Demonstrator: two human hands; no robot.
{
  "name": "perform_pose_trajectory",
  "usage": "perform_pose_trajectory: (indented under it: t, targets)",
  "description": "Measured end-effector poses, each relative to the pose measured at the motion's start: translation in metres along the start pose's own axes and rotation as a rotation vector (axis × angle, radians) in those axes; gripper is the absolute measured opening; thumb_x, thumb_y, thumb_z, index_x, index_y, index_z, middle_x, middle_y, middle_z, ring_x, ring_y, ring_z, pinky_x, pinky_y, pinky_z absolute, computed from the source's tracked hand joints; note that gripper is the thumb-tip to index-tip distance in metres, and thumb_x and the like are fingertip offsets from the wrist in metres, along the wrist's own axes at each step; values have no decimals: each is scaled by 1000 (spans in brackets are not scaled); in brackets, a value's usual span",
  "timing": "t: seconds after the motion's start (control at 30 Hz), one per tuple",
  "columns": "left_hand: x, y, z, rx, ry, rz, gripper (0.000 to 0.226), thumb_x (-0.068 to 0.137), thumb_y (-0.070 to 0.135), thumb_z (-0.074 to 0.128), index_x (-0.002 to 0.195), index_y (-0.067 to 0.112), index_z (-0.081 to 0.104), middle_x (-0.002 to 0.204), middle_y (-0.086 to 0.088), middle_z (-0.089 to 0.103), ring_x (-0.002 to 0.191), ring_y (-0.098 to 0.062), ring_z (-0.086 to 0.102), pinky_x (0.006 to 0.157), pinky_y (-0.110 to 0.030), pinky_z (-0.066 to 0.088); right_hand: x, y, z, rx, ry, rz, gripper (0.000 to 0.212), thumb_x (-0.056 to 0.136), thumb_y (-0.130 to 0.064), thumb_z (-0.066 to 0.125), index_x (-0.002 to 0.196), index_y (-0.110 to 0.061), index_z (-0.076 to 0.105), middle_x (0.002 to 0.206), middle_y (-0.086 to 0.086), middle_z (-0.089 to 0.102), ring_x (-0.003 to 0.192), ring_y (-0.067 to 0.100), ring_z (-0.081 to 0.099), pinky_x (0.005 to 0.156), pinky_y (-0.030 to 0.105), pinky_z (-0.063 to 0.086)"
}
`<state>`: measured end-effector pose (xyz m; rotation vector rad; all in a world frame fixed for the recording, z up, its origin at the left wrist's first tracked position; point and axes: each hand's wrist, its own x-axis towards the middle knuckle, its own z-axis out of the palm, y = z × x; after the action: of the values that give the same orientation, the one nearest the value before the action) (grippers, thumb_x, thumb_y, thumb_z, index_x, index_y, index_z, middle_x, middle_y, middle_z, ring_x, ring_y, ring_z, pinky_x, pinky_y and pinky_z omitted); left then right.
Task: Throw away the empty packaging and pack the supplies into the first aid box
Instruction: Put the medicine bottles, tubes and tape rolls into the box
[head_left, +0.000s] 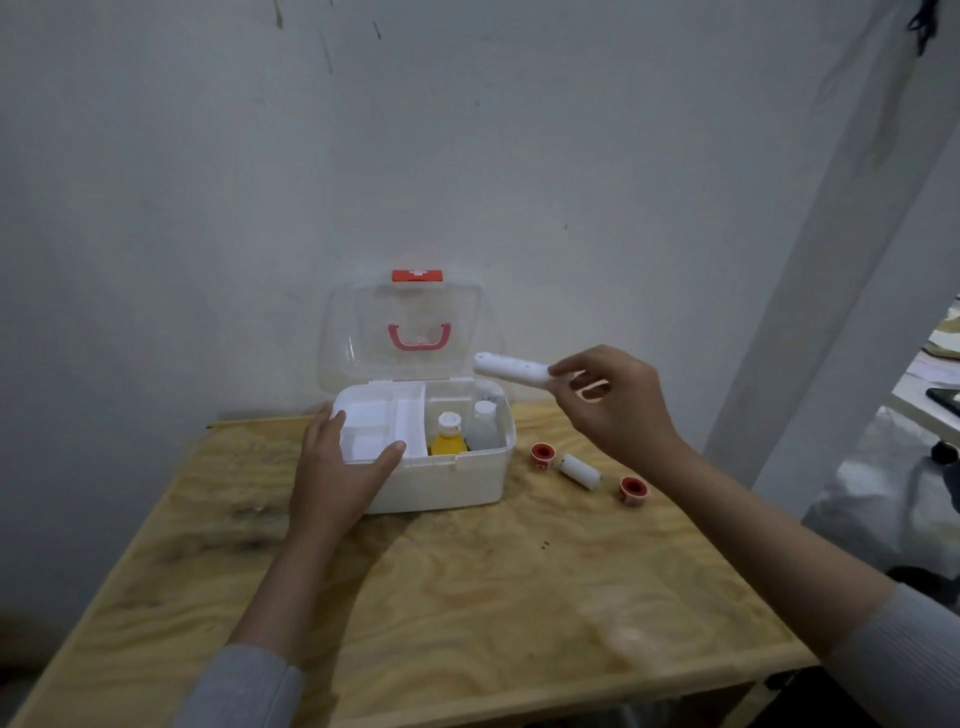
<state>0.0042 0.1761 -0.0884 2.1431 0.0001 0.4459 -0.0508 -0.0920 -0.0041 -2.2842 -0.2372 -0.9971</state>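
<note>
Indoors, pale plywood table (467, 597) abuts scuffed white wall (467, 130).

The box (447, 483) under the fingers of the left hand (337, 467) looks like smooth, matt white plastic, with a clear glossy plastic lid (358, 332) and a red plastic handle (418, 336). The roll (511, 368) pinched at the fingertips of the right hand (618, 405) looks soft and matt, like white gauze cloth. Below both hands the table (467, 597) is pale, unvarnished plywood with swirling grain, and both sleeves (244, 691) are grey ribbed knit.
</note>
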Motion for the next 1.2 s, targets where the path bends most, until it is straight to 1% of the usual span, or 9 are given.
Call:
perform_pose_trajectory:
  t: [0.13,0.3,0.43,0.53,0.67,0.8,0.93,1.1,1.2]
  targets:
    - [-1,0,-1,9,-26,-19,88,72,50,74,144,16,37,156,1,27,138,-23,33,105,-41,38,17,-25,32,22,-119,-51,12,77,-13,71,89,-13,74,84,6,69,66,9,63,63,25,55]
    - [0,1,-3,36,-44,-36,91,71,57,71,145,21,33,157,2,25,138,-24,33,102,-45,41,32,-51,75,-98,-288,-133,22,83,-14,64,103,-7,70,96,12,68,73,14,58,67,17,44]
    - [-1,1,-5,31,-66,-47,92,70,60,69,145,23,31,157,3,23,138,-24,32,102,-44,41,33,-57,100,-184,-405,-128,22,86,-15,62,105,-5,67,98,13,68,80,20,60,71,21,46]
    - [-1,2,-7,26,-85,-30,91,73,59,68,146,21,29,158,2,20,140,-23,29,105,-44,38,31,-56,106,-184,-467,-151,24,85,-19,63,102,-4,68,95,14,69,85,26,63,73,29,51]
    - [1,-1,-9,17,-103,-25,91,75,58,66,147,18,28,159,3,17,142,-22,25,109,-43,33,24,-56,108,-165,-515,-153,30,88,-27,59,110,-8,66,107,8,71,92,21,64,78,29,49]
    - [1,-2,-9,22,-101,-23,91,74,60,65,147,20,27,158,3,18,142,-23,26,107,-44,36,23,-48,90,-115,-452,-141,24,88,-25,59,103,-10,70,99,5,73,83,18,62,75,30,48]
    - [2,-4,-9,7,-98,-15,92,73,61,65,147,20,28,158,4,19,141,-22,27,107,-43,36,17,-21,53,-147,-382,-87,18,85,-23,63,96,-11,71,93,5,73,75,16,62,75,32,50]
    - [3,-4,-7,13,-79,-24,90,74,58,67,147,20,29,158,3,20,141,-22,28,107,-44,36,-7,38,-2,-275,-398,132,12,82,-20,68,92,-14,72,88,0,71,71,10,63,70,28,52]
    - [3,-4,-6,21,-73,-24,89,75,57,67,147,19,30,158,2,20,141,-22,28,107,-43,36,-29,71,-24,-351,-480,250,11,80,-18,70,89,-13,72,86,0,72,68,9,62,67,26,50]
